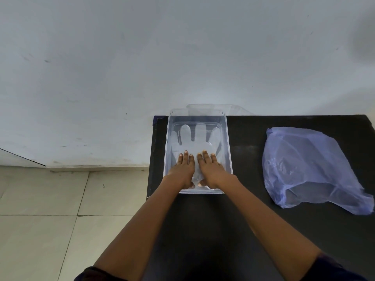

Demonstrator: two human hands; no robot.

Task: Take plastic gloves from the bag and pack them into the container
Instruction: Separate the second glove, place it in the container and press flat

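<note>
Two bare hands lie flat inside the clear container [227, 138], which sits at the left end of the black bench [243, 209], close to the pale wall [142, 57]. Left of the bench, beige floor tiles [40, 199] meet the wall's base. The left hand [184, 165] presses palm down on the near part of a clear plastic glove [197, 138], its fingers [185, 156] spread and extended, gripping nothing. Just beside it, the right hand [209, 169] lies the same way on the same glove, fingers [205, 157] stretched out and released, with the thumbs of both hands close together near the container's near wall. The glove is spread flat on the container's bottom, its own finger shapes pointing toward the wall. Behind the container a clear lid [213, 108] leans at the bench's far edge. Well apart on the right, a crumpled translucent purple bag [308, 169] rests on the bench, its open mouth turned toward the near right
</note>
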